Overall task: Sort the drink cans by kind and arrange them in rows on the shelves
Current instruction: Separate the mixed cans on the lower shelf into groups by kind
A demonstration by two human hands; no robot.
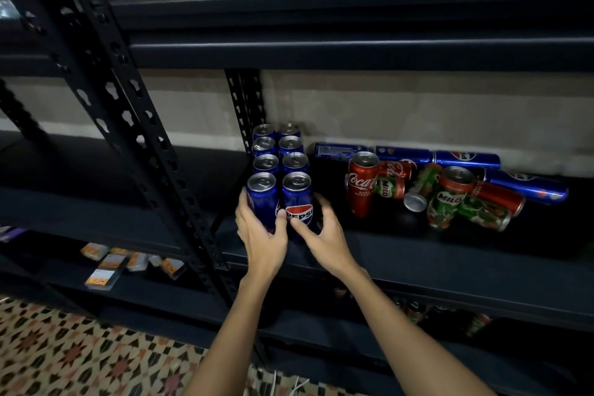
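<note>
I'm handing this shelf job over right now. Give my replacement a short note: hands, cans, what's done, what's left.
Left hand grips the front-left Pepsi can; right hand curls round the front-right Pepsi can.
Done: eight upright Pepsi cans in two rows at the shelf left end.
Left: the mixed heap to the right. One Coca-Cola can stands upright; the lying Pepsi cans at the back, Milo and other Coca-Cola cans still need sorting into rows.

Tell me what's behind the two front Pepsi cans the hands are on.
Behind the front Pepsi cans, three more upright pairs of blue cans run back toward the wall. Mostly their tops show; their labels are covered, so the brand isn't readable.
</note>
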